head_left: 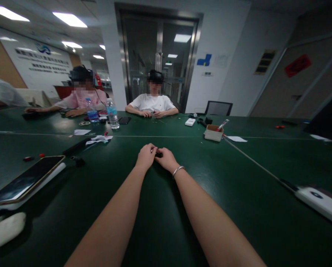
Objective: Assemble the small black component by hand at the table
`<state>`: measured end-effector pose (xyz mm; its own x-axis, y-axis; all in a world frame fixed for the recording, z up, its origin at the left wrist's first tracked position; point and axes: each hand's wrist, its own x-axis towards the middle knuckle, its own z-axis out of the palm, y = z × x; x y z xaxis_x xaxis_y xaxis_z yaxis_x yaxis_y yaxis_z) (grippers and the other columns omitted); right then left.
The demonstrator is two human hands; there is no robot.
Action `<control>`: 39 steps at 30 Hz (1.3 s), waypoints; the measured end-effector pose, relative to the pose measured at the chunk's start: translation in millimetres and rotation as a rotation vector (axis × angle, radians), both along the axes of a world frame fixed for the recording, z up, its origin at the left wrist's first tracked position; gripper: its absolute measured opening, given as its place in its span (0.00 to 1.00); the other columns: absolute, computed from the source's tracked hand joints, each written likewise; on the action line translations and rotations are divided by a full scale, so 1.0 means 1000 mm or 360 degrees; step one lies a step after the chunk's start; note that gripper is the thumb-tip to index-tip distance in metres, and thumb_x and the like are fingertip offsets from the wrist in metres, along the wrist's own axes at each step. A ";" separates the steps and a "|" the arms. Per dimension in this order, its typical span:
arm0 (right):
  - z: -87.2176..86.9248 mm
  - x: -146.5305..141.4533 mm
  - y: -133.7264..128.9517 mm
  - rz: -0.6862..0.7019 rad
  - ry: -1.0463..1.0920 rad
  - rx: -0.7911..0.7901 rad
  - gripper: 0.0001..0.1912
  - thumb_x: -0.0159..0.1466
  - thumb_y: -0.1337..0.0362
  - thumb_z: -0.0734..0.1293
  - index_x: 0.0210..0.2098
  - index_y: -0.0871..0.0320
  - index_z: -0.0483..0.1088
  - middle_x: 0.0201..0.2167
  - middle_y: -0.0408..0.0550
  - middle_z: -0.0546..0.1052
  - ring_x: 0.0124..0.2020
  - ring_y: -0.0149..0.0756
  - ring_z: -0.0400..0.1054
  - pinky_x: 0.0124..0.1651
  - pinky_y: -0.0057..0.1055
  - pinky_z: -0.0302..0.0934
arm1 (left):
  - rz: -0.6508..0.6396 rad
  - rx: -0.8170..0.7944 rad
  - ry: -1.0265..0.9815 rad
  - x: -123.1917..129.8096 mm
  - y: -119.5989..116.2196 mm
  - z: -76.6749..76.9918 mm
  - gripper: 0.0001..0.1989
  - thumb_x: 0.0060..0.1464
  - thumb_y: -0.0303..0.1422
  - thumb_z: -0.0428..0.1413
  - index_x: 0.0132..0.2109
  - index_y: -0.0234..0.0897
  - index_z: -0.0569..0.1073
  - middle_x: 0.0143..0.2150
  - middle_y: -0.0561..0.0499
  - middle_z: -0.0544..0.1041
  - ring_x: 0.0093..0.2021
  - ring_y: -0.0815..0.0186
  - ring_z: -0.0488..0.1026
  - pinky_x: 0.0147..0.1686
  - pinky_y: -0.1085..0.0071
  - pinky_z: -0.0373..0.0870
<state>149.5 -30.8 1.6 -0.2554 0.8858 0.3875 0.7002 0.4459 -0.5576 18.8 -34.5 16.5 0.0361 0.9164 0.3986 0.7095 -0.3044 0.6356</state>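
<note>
Over green tabletop (160, 218): small dark object (158, 154), held at fingertips.
Pinched between left hand (147, 157) and right hand (167, 160); handling is judged under way; finished and remaining steps cannot be told.

On the surface (216, 237), left of the hands (167, 159): phone (27, 178). Farther back, left: two bottles (113, 115), side by side. Back right: box (212, 134) with slim item (223, 125) inside, paper (236, 139) to its right. Near right edge: device (320, 203). Behind the surface, opposite the hands: seated person (155, 102), before double doors (139, 48).
</note>
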 end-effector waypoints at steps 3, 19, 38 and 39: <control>0.001 0.002 -0.001 -0.0018 0.0002 -0.0015 0.11 0.51 0.66 0.71 0.36 0.58 0.76 0.34 0.47 0.73 0.34 0.34 0.66 0.41 0.31 0.61 | -0.0021 -0.0061 -0.0345 -0.012 0.005 -0.015 0.11 0.52 0.41 0.54 0.35 0.36 0.72 0.32 0.49 0.76 0.34 0.65 0.72 0.36 0.70 0.66; -0.001 0.013 0.004 0.0094 0.1291 -0.0731 0.16 0.57 0.79 0.65 0.44 0.66 0.71 0.36 0.51 0.75 0.20 0.23 0.71 0.27 0.21 0.69 | -0.0316 -0.0310 -0.1101 -0.016 0.017 -0.025 0.11 0.43 0.32 0.63 0.35 0.32 0.75 0.28 0.49 0.77 0.30 0.68 0.75 0.37 0.67 0.73; 0.000 0.026 0.002 0.0454 0.1609 -0.0911 0.15 0.55 0.77 0.69 0.41 0.61 0.75 0.36 0.48 0.77 0.26 0.26 0.73 0.34 0.24 0.72 | -0.0038 -0.0355 -0.0204 -0.013 0.002 -0.008 0.24 0.58 0.47 0.43 0.25 0.36 0.72 0.22 0.48 0.74 0.21 0.67 0.69 0.25 0.71 0.61; 0.002 0.026 0.001 0.0469 0.1583 -0.0943 0.14 0.55 0.76 0.69 0.41 0.62 0.75 0.34 0.48 0.77 0.26 0.26 0.73 0.33 0.24 0.72 | 0.0017 -0.0305 -0.0065 -0.013 -0.001 -0.006 0.26 0.59 0.47 0.40 0.25 0.36 0.72 0.23 0.47 0.74 0.22 0.65 0.70 0.26 0.71 0.61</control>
<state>175.9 -29.6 3.1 -0.2982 0.9510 0.0812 -0.2412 0.0072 -0.9704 6.2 -35.5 10.3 0.0136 0.9759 0.2176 0.6844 -0.1677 0.7095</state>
